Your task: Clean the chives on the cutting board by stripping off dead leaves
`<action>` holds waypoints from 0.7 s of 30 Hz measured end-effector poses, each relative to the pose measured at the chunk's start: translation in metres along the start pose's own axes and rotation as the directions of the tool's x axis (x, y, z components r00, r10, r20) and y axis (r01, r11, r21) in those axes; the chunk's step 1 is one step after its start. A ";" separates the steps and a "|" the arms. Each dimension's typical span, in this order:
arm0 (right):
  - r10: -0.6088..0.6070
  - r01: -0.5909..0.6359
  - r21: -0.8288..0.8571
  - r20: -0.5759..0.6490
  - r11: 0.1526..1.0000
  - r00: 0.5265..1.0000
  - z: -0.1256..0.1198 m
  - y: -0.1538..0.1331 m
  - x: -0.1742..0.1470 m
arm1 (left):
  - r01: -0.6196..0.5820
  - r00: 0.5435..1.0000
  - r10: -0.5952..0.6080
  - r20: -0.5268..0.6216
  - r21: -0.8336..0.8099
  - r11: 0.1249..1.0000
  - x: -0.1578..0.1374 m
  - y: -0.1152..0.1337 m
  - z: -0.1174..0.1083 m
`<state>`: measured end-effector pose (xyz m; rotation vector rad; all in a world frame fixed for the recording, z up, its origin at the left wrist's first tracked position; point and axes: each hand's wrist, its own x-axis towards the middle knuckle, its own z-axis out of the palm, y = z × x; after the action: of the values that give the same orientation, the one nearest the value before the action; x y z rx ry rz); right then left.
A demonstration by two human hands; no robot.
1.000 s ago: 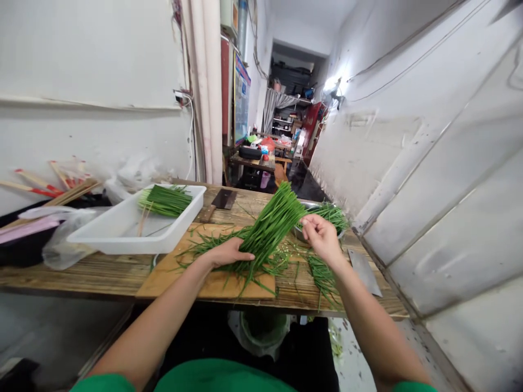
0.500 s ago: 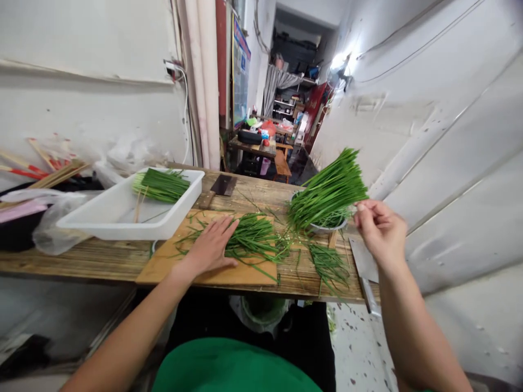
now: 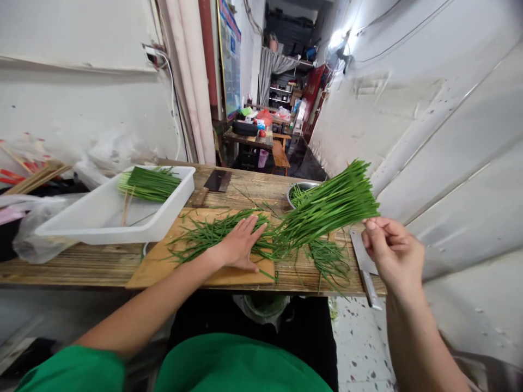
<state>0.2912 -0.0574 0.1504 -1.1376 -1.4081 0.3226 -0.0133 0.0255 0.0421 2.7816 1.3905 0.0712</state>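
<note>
My right hand point(image 3: 392, 245) is pinched closed at the right edge of a thick bunch of garlic chives point(image 3: 330, 204). The bunch slants above the table's right part, partly covering a metal bowl point(image 3: 291, 191) of greens. Its lower left end reaches the loose chives by the board. My left hand point(image 3: 242, 245) lies flat, fingers spread, on a heap of loose chives point(image 3: 204, 235) on the wooden cutting board point(image 3: 159, 271). More loose chives point(image 3: 327, 258) lie on the table between the board and a cleaver point(image 3: 363, 256) near my right hand.
A white plastic tray point(image 3: 102, 234) at the left holds another bunch of chives point(image 3: 149, 184). Behind the board lies a second cleaver point(image 3: 216, 181). Plastic bags point(image 3: 44, 223) and wooden sticks stand far left. A bin point(image 3: 265, 306) sits below the table's front edge point(image 3: 302, 288).
My left hand has slid right across the chives on the board. My right hand and the bunch have moved right and slightly down, uncovering more of the bowl. The view has shifted a little.
</note>
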 end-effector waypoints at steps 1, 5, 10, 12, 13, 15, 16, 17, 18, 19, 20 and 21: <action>0.029 -0.029 0.032 0.005 0.999 1.000 0.001 0.001 -0.002 | 0.031 1.000 -0.031 -0.002 0.009 0.999 0.004 -0.001 0.003; 0.074 -0.072 0.065 -0.025 0.995 0.997 0.002 0.006 -0.012 | 0.253 0.966 -0.254 0.040 0.028 0.967 0.024 -0.029 0.011; 0.086 -0.084 0.043 -0.038 0.996 0.996 0.000 0.009 -0.021 | 0.330 0.942 -0.331 0.060 0.036 0.943 0.033 -0.050 0.012; 0.092 -0.091 0.040 -0.040 0.995 0.995 -0.001 0.009 -0.024 | 0.287 0.958 -0.287 -0.009 0.084 0.954 0.030 -0.045 0.017; 0.097 -0.095 0.039 -0.042 0.995 0.994 -0.002 0.009 -0.026 | 0.282 0.959 -0.278 -0.044 0.112 0.953 0.029 -0.042 0.020; 0.107 -0.105 0.037 -0.049 0.994 0.993 -0.004 0.009 -0.028 | 0.278 0.960 -0.270 -0.073 0.149 0.949 0.029 -0.042 0.025; 0.112 -0.111 0.033 -0.047 0.993 0.993 -0.005 0.008 -0.030 | 0.267 0.963 -0.260 -0.063 0.152 0.952 0.031 -0.044 0.026; 0.116 -0.115 0.026 -0.043 0.993 0.992 -0.006 0.007 -0.031 | 0.254 0.967 -0.250 -0.043 0.145 0.956 0.034 -0.049 0.025; 0.116 -0.116 0.015 -0.038 0.993 0.992 -0.007 0.006 -0.032 | 0.235 0.972 -0.234 -0.020 0.127 0.964 0.038 -0.054 0.024; 0.113 -0.113 0.001 -0.029 0.994 0.993 -0.008 0.004 -0.034 | 0.226 0.974 -0.226 -0.009 0.099 0.969 0.044 -0.060 0.021; 0.101 -0.101 -0.018 -0.019 0.995 0.995 -0.009 0.002 -0.036 | 0.221 0.975 -0.221 -0.012 0.067 0.973 0.052 -0.065 0.016; 0.085 -0.085 -0.037 -0.008 0.996 0.996 -0.010 0.000 -0.038 | 0.213 0.977 -0.212 -0.033 0.032 0.976 0.060 -0.068 0.011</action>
<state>0.2913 -0.0908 0.1295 -1.2303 -1.3669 0.3538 -0.0312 0.1148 0.0296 2.6493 1.7033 0.0831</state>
